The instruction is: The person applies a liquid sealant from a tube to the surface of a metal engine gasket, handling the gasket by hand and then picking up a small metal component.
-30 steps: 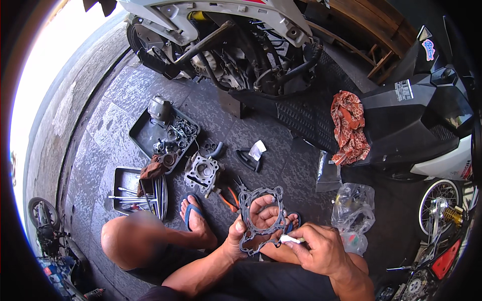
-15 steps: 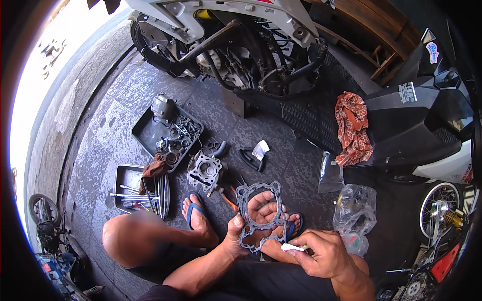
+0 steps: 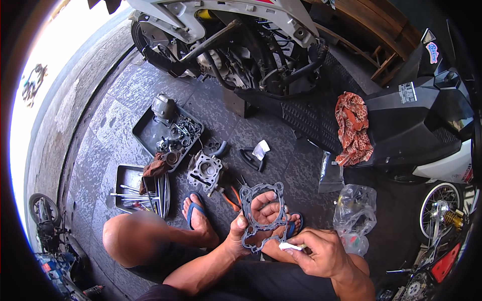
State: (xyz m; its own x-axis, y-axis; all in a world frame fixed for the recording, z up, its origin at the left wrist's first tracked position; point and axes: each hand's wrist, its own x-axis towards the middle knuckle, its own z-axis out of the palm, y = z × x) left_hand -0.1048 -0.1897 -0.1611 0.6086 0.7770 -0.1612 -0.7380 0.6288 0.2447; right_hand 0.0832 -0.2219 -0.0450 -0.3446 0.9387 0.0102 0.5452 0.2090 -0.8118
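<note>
My left hand (image 3: 237, 234) holds up a thin grey metal gasket (image 3: 247, 192) with a large round opening, its thumb on the left edge and fingers curled behind. My right hand (image 3: 320, 252) pinches a small white tube-like item (image 3: 289, 246), its tip at the gasket's lower right edge. Just beyond my hands, a metal cylinder block (image 3: 205, 169) lies on the tiled floor, with orange-handled pliers (image 3: 232, 201) beside it, partly behind the gasket.
Trays of parts (image 3: 148, 131) and tools (image 3: 123, 186) lie left. A partly stripped scooter (image 3: 236, 55) stands ahead. A black body panel with orange rag (image 3: 351, 128), plastic bags (image 3: 354, 213) and motorbikes (image 3: 442, 210) are right. A black hose (image 3: 251, 159) lies mid-floor.
The gasket and my right hand with the white item have shifted very slightly. A small blurred shape, apparently a rider, has moved lower along the bright road at the left.
</note>
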